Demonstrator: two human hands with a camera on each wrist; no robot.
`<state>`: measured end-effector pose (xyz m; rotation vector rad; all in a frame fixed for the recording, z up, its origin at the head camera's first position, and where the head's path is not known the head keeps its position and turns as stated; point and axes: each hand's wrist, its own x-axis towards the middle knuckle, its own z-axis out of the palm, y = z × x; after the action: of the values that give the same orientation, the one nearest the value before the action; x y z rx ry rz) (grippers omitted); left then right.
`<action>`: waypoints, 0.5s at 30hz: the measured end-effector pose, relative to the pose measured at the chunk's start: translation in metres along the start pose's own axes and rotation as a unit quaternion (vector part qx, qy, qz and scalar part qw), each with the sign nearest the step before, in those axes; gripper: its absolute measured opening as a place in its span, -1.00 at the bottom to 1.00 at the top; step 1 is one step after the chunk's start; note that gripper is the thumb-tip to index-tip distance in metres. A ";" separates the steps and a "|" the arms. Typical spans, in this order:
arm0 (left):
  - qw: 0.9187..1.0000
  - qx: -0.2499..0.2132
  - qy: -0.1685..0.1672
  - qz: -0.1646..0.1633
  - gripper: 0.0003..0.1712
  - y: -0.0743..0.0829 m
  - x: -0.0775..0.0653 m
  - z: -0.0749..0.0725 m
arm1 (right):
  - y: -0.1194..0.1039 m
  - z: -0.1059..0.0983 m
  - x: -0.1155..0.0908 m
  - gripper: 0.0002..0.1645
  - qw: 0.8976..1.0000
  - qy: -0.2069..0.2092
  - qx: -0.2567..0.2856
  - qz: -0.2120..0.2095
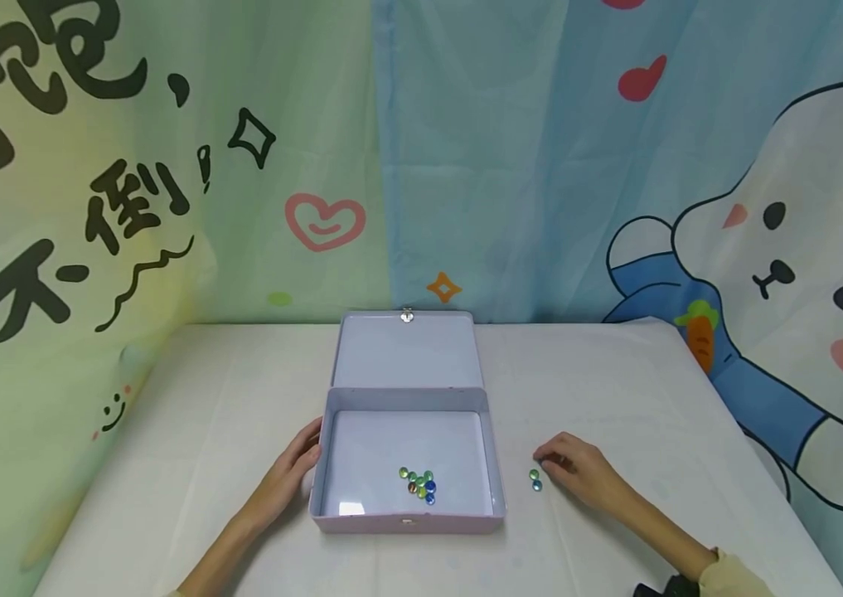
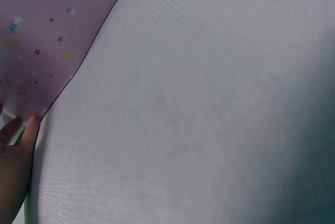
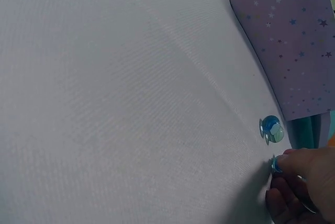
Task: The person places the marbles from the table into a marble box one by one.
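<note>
An open metal box (image 1: 320,497) with a pinkish-purple, star-printed outside lies on the table, its hinged lid (image 1: 406,352) tipped back. Several glass marbles (image 1: 421,487), green, blue and one reddish, sit together on its floor. My left hand (image 1: 283,477) rests against the box's left wall, fingertips (image 2: 32,122) touching its printed side. To the right of the box, my right hand (image 1: 581,471) pinches a blue marble (image 3: 276,165) between thumb and fingers, low over the cloth. Close beside those fingers lie two more marbles (image 1: 535,480), one greenish and one bluish.
White cloth (image 1: 578,381) covers the table, with a faint crease running along its right part. Behind it hangs a printed curtain (image 1: 466,166) with a cartoon figure and lettering. A small black object (image 1: 667,587) is at the right wrist.
</note>
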<state>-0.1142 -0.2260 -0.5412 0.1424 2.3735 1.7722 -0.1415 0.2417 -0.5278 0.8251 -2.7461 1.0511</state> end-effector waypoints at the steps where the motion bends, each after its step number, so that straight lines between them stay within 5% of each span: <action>1: 1.000 0.001 0.000 0.001 -0.40 0.000 0.000 0.000 | 0.000 -0.001 0.001 -0.75 1.000 0.005 -0.001 0.002; 7: 1.000 0.006 0.001 0.005 -0.41 0.000 0.001 0.001 | -0.002 -0.007 0.007 -0.79 0.999 0.013 0.000 0.041; 15: 1.000 0.001 -0.004 0.001 -0.40 -0.001 0.001 -0.001 | -0.029 -0.024 0.027 -0.81 0.992 -0.027 0.057 0.105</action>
<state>-0.1154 -0.2267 -0.5424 0.1519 2.3708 1.7664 -0.1521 0.2266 -0.4847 0.5950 -2.8921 1.2501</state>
